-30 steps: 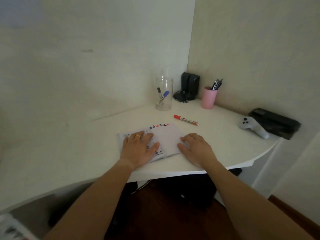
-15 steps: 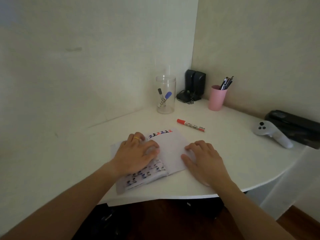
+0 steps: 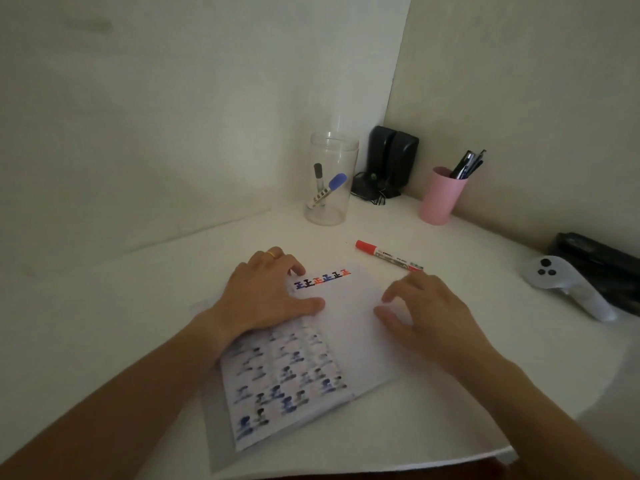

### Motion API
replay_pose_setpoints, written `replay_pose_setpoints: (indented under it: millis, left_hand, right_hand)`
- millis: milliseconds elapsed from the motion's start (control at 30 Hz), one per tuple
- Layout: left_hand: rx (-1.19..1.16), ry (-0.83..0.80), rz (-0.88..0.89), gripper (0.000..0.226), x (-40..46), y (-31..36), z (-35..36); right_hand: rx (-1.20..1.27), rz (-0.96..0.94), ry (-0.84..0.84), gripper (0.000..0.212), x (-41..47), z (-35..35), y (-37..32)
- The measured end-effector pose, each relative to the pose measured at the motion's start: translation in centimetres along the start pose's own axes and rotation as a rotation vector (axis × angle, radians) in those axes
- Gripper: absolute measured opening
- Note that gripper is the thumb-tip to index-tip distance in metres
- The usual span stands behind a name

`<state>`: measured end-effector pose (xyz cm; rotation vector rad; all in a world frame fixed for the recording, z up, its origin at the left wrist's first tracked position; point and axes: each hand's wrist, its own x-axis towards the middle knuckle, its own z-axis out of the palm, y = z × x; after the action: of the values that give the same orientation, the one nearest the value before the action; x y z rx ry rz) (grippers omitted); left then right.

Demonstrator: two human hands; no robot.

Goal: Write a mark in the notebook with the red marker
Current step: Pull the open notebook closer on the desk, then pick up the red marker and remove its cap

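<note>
An open notebook (image 3: 349, 317) lies on the white corner desk (image 3: 173, 278). Its right page is mostly blank, with one row of red, blue and black marks along the top; its left page is full of dark marks. My left hand (image 3: 266, 296), with a gold ring, presses flat on the left page near the spine. My right hand (image 3: 426, 313) hovers with spread fingers over the right edge of the blank page and holds nothing. The red marker (image 3: 388, 259), capped, lies on the desk just beyond the notebook, a short way past my right fingertips.
A clear jar (image 3: 330, 178) holding a black and a blue marker stands behind the notebook. Black speakers (image 3: 391, 161) fill the corner, a pink cup (image 3: 440, 197) of pens is beside them. At right lie a white controller (image 3: 568, 285) and a black case (image 3: 602, 258).
The view has come closer and tilted down over the notebook. My left hand slid up the left page toward the spine. My right hand lifted slightly and shifted toward the marker.
</note>
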<state>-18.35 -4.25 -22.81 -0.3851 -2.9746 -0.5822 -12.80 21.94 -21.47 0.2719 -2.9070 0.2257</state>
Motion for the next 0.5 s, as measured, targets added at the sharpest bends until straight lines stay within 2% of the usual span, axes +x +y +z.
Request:
replay_pose_setpoints:
  millis: [133,267,500]
  left_hand:
    - [0.012,0.08,0.061,0.073,-0.2,-0.6,0.8]
    - [0.028,0.141,0.111,0.071,-0.1,-0.8,0.9]
    - [0.11,0.095,0.098,0.07,0.0,-0.6,0.8]
  right_hand:
    - [-0.034,-0.062,0.012,0.042,5.8,-0.5,-0.3]
    - [-0.037,-0.049,0.01,0.041,10.5,0.9,0.8]
    - [0.036,-0.019,0.05,0.041,11.6,3.7,4.6]
